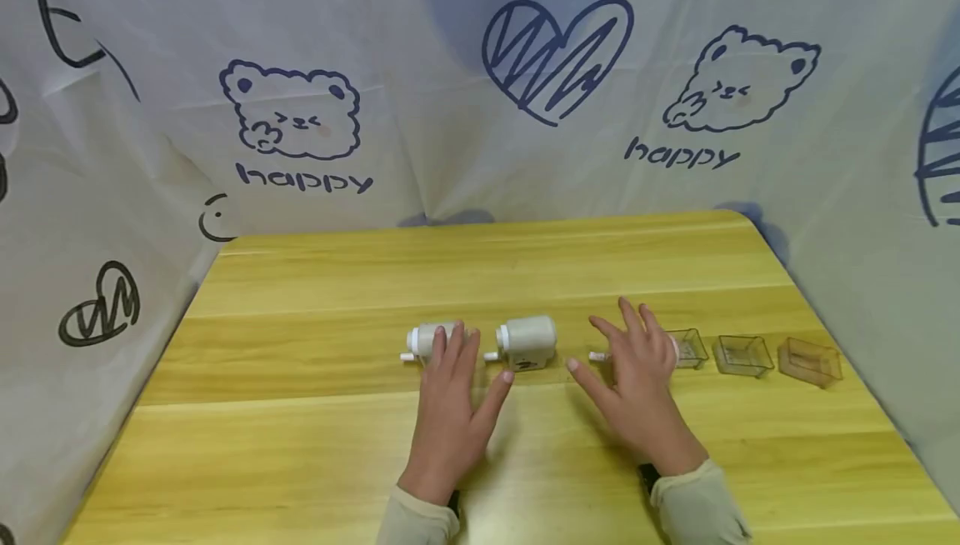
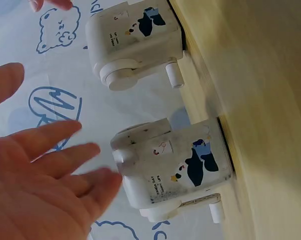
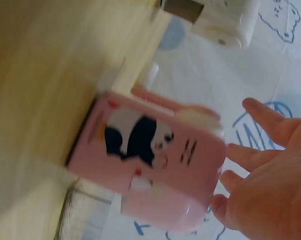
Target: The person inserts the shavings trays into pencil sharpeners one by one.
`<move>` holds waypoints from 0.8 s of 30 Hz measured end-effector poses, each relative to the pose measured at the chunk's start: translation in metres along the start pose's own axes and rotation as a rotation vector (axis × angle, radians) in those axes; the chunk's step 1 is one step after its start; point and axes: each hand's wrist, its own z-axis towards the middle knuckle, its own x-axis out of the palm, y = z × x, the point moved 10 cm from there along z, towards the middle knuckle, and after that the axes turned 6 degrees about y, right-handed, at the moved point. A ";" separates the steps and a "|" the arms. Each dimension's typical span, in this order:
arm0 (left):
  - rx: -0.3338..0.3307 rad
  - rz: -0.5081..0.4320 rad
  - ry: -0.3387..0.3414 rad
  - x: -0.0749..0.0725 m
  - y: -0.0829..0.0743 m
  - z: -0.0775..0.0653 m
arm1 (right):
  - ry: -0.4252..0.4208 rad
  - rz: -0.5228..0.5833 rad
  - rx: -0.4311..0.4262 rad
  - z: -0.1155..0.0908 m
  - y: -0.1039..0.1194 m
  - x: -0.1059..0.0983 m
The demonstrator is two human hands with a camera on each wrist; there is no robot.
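Three crank pencil sharpeners stand in a row on the table. My left hand (image 1: pixel 450 420), fingers spread, is at the left white sharpener (image 2: pixel 190 165), which bears a panda picture; fingertips reach its top edge in the left wrist view, though contact is unclear. The middle white sharpener (image 1: pixel 531 335) stands just right of that hand, its crank toward the left. My right hand (image 1: pixel 643 387) is spread over the pink sharpener (image 3: pixel 140 145), mostly hiding it in the head view. In the right wrist view its fingertips are close to the pink top; touching cannot be made out.
On the right of the wooden table (image 1: pixel 300 453) lie three see-through drawers: a greyish one (image 1: pixel 690 349) beside the right hand, another greyish one (image 1: pixel 742 355), and an orange-tinted one (image 1: pixel 810 362) near the right edge. A printed cloth (image 1: pixel 420 95) hangs behind.
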 end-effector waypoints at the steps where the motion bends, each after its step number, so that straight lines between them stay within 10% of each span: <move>1: 0.008 -0.004 -0.014 -0.002 -0.002 0.000 | -0.020 0.017 -0.007 0.000 -0.002 -0.004; 10: 0.071 -0.047 -0.107 -0.015 -0.010 -0.003 | -0.190 0.074 -0.010 0.003 -0.041 -0.059; 24: -0.007 -0.093 0.197 0.013 0.001 -0.002 | 0.151 -0.201 0.245 -0.012 -0.125 -0.057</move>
